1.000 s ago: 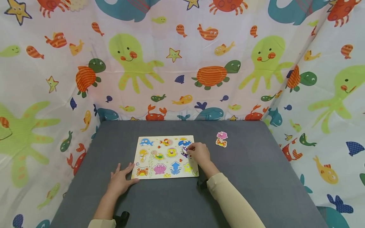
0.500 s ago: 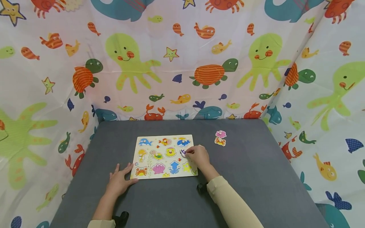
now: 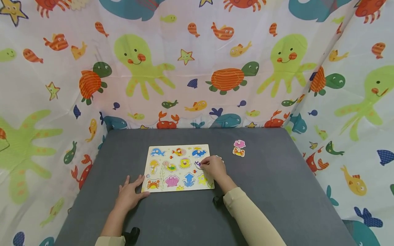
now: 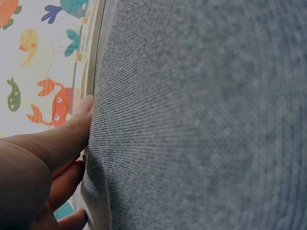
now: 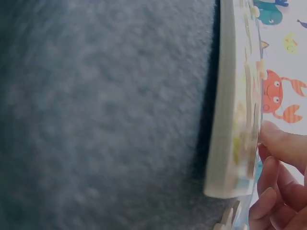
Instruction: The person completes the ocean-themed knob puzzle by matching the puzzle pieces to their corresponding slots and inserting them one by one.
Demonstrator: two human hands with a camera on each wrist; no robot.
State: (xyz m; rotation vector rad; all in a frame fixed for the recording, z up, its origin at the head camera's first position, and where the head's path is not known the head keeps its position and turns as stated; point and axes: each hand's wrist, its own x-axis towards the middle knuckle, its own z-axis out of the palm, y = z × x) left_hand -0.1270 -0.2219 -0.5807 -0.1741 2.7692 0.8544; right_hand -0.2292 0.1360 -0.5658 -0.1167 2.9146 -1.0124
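A pale wooden peg puzzle board (image 3: 178,174) with colourful sea animals lies flat on the grey table. My left hand (image 3: 128,197) has its fingers spread at the board's lower left corner; in the left wrist view, the thumb (image 4: 72,129) touches the board's edge. Over the board's right side, my right hand (image 3: 214,168) pinches a small purple and white puzzle piece (image 3: 197,165), mostly hidden behind the fingertips. In the right wrist view, thumb and fingers (image 5: 285,148) meet above the board's face, and the piece's seat is unclear.
Right of the board lie a pink puzzle piece (image 3: 239,144) and an orange crab piece (image 3: 238,152), nearly touching. A pale edge of something (image 3: 220,158) shows behind my right hand. A sea-animal curtain (image 3: 197,68) stands behind the dark grey table (image 3: 261,191).
The purple piece, tilted and more visible a second ago, now lies lower and flatter at the board under my right fingertips. My left hand stays at the corner.
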